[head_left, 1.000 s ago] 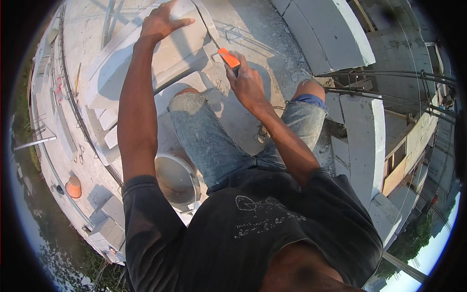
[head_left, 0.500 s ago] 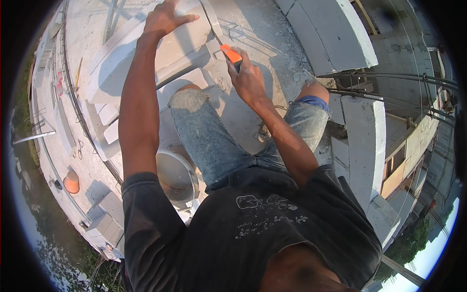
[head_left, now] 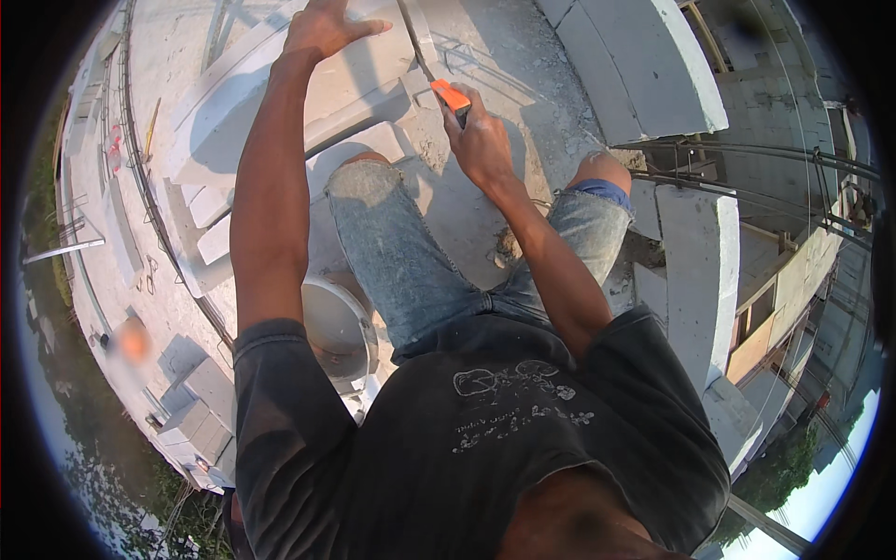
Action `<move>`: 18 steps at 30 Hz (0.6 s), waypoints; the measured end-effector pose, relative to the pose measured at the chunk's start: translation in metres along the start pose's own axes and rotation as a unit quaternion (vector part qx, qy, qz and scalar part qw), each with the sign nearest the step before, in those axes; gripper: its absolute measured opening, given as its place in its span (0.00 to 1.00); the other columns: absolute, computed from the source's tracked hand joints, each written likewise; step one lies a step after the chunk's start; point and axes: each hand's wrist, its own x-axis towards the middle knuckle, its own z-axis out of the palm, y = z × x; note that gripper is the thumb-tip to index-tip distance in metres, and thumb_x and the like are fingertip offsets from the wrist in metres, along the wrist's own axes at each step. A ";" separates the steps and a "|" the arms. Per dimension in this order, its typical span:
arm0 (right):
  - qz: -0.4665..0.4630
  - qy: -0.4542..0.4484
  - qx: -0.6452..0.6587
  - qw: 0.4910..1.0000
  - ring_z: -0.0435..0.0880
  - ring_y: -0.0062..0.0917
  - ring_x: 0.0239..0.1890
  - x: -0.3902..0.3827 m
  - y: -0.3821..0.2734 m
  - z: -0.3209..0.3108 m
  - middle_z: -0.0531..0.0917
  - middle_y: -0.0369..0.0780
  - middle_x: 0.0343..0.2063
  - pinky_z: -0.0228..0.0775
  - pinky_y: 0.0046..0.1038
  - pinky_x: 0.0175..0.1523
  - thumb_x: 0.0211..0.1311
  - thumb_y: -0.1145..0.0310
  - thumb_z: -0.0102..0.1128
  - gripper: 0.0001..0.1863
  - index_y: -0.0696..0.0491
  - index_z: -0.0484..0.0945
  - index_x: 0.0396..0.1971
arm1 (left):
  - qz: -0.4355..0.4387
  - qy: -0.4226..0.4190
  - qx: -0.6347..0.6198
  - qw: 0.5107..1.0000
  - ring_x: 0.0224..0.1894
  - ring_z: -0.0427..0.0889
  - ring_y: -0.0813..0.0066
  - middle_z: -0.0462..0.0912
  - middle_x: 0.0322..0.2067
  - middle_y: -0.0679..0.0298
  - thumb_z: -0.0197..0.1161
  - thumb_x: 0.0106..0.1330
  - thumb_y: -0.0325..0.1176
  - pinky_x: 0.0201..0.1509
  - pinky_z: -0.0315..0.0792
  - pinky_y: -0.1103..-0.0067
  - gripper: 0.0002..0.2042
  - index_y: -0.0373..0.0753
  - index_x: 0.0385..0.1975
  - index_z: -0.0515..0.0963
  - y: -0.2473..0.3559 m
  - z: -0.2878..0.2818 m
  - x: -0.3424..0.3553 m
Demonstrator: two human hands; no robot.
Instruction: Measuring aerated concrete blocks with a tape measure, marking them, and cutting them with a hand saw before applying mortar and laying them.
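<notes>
Left hand: arm stretched forward, palm down and fingers spread, pressed flat on the top of a pale block. Grasps nothing.

Right hand: fist closed around the handle of a tool, orange with a dark part at the grip. The handle sits just right of the block's near end. A thin blade runs forward from it along the block's right edge; whether it touches the block cannot be told.

Block: long, light grey, lying on a dusty slab ahead of the knees, tilted across the view.

Legs: faded jeans, torn at both knees; left knee raised close against the block, right knee out to the right.

Bucket: white, round, below the left arm beside the left thigh.

Other blocks: a large one at upper right, another at right, smaller pieces at left.

Rebar: dark rods running rightward past the right knee.
</notes>
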 end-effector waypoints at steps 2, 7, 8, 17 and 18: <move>0.051 -0.049 -0.029 0.997 0.83 0.50 0.30 -0.022 0.012 0.001 0.83 0.52 0.25 0.74 0.45 0.36 0.66 0.66 0.59 0.23 0.52 0.67 0.59 | 0.007 -0.005 -0.008 1.000 0.62 0.72 0.56 0.75 0.59 0.53 0.68 0.49 0.62 0.64 0.63 0.62 0.43 0.41 0.62 0.70 -0.006 -0.002 -0.009; 0.168 -0.093 0.058 0.980 0.82 0.45 0.50 -0.147 0.029 -0.051 0.82 0.52 0.46 0.73 0.41 0.52 0.70 0.64 0.55 0.21 0.54 0.68 0.59 | -0.022 0.016 -0.007 1.000 0.62 0.72 0.56 0.75 0.59 0.53 0.68 0.48 0.63 0.64 0.63 0.62 0.43 0.41 0.62 0.70 -0.004 -0.024 -0.008; 0.141 -0.069 0.049 0.986 0.80 0.44 0.54 -0.147 0.029 -0.053 0.80 0.52 0.50 0.72 0.40 0.54 0.70 0.64 0.54 0.21 0.55 0.68 0.59 | -0.030 0.020 0.000 0.999 0.62 0.72 0.56 0.76 0.59 0.53 0.68 0.48 0.63 0.64 0.63 0.62 0.43 0.41 0.62 0.70 -0.011 -0.016 -0.017; 0.033 0.048 0.099 0.993 0.72 0.18 0.21 -0.113 0.069 -0.070 0.77 0.37 0.31 0.67 0.22 0.27 0.72 0.63 0.53 0.24 0.56 0.65 0.63 | -0.159 0.091 0.135 0.974 0.64 0.68 0.57 0.73 0.59 0.57 0.68 0.48 0.65 0.64 0.61 0.57 0.44 0.48 0.64 0.68 -0.036 -0.023 -0.031; -0.038 0.069 0.010 0.997 0.77 0.25 0.30 -0.107 0.068 -0.064 0.79 0.41 0.37 0.70 0.26 0.36 0.72 0.64 0.54 0.24 0.56 0.65 0.63 | -0.168 0.093 0.122 0.974 0.65 0.66 0.57 0.72 0.59 0.58 0.69 0.48 0.64 0.66 0.59 0.55 0.43 0.49 0.64 0.68 -0.035 -0.027 -0.041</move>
